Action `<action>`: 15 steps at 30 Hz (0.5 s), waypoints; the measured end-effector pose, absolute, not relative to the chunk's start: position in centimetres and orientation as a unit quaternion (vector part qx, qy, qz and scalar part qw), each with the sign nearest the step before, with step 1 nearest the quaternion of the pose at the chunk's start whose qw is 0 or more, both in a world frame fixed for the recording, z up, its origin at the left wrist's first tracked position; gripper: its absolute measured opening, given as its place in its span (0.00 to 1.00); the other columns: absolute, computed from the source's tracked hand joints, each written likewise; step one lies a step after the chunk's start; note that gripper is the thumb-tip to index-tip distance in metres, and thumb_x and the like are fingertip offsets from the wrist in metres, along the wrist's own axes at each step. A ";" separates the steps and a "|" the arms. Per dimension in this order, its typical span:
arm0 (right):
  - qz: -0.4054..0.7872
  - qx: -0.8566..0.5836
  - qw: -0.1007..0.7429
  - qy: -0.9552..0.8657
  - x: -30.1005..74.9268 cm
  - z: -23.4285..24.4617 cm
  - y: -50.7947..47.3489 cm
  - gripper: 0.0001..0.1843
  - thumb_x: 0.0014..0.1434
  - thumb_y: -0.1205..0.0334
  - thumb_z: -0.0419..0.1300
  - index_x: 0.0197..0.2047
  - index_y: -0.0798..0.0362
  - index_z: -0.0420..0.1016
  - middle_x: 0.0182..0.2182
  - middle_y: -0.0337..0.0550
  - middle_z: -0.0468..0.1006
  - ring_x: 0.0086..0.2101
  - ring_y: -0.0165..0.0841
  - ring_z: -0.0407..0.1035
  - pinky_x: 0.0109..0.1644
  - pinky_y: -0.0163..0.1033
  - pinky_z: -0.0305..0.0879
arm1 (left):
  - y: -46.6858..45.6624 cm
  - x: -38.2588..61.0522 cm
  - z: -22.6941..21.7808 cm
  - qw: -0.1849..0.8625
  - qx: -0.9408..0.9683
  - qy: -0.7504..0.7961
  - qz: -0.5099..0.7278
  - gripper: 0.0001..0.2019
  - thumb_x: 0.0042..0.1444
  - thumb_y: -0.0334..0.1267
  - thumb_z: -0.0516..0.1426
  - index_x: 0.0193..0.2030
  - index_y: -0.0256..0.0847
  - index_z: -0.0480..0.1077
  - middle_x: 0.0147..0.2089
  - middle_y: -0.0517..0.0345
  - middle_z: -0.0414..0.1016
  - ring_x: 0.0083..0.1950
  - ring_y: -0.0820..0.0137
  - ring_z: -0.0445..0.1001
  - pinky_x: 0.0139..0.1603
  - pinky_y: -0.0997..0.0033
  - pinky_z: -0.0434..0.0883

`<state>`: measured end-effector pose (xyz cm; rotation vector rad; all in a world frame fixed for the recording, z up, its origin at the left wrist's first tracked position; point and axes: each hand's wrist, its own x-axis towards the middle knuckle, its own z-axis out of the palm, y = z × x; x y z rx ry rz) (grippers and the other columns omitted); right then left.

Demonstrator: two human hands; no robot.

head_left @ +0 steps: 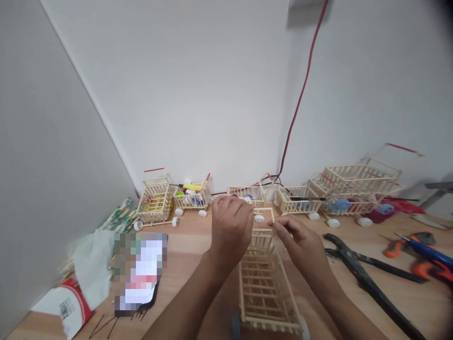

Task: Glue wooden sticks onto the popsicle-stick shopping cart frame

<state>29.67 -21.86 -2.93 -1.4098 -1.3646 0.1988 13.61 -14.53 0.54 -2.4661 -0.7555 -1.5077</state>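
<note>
A miniature shopping cart (271, 295) built from thin wooden sticks stands in front of me, its white wheels partly showing at the near end. At its far end a thin stick handle frame (264, 209) rises. My left hand (231, 224) is closed at the left side of this frame; its fingertips are turned away from view, so the exact grip is hidden. On the other side, my right hand (300, 238) pinches the frame's right upright between thumb and fingers.
Several finished stick carts (155, 203) line the wall, some filled with small coloured items. Black pliers (357, 264) and a blue-handled tool (428, 252) lie right. Left are a phone (141, 274), white tissue (95, 264), a red-white packet (72, 304) and bundled sticks (122, 215).
</note>
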 end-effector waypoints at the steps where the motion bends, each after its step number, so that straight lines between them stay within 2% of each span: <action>1: 0.086 -0.596 0.552 -0.577 29.7 -2.9 -21.9 0.15 0.63 0.49 0.57 0.31 0.50 0.74 0.29 0.40 0.74 0.34 0.35 0.67 0.39 0.39 0.60 | -14.6 13.6 0.5 0.077 -0.823 -0.253 -0.502 0.05 0.63 0.30 0.55 0.37 0.40 0.72 0.37 0.57 0.78 0.43 0.65 0.72 0.54 0.57 0.62; 15: 0.090 -0.601 0.557 -0.567 29.5 -2.9 -21.9 0.16 0.63 0.49 0.57 0.31 0.50 0.74 0.28 0.40 0.74 0.33 0.35 0.67 0.37 0.39 0.61 | -14.7 13.6 0.5 0.076 -0.825 -0.254 -0.499 0.05 0.63 0.29 0.56 0.37 0.40 0.72 0.37 0.56 0.78 0.43 0.65 0.71 0.54 0.57 0.62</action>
